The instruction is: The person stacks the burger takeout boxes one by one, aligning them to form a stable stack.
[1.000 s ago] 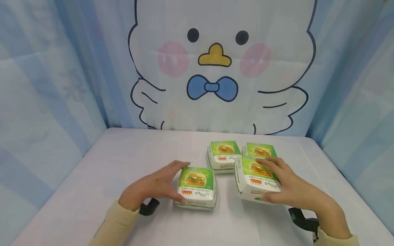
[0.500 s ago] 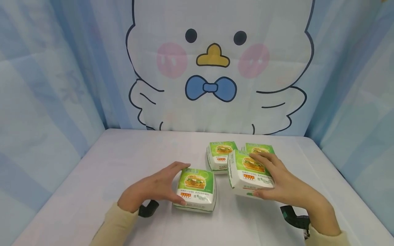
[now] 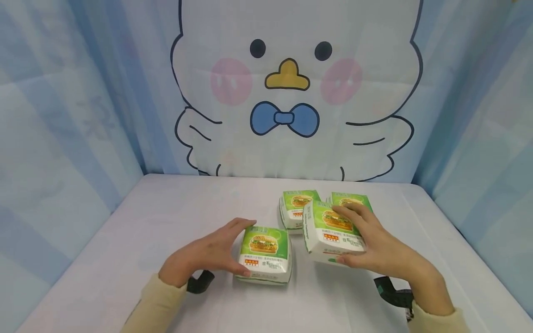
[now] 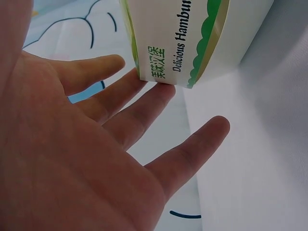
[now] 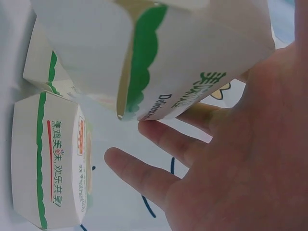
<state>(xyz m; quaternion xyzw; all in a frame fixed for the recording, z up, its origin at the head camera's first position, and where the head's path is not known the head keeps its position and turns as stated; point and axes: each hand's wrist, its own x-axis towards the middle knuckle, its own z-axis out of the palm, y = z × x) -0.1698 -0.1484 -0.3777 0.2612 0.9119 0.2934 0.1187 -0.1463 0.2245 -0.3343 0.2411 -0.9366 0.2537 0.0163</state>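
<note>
The right hand (image 3: 381, 244) is clamped on a green-and-white tilted burger box (image 3: 332, 231), its thumb at the near side and fingers over the far right of the top, holding it off the white table (image 3: 195, 201). The left hand (image 3: 207, 251) spans the level burger box (image 3: 263, 253), thumb against the near side and forefinger at the far edge, so that grip is closed around it (its left wrist view shows fingertips meeting one end, little finger free). That box sits on the table, just left of the right hand's load. Beyond the right-hand grip stand two more: the rear left box (image 3: 294, 210) and the rear right box (image 3: 354, 200), both partly covered by the held one; whether it touches either, I cannot tell.
</note>
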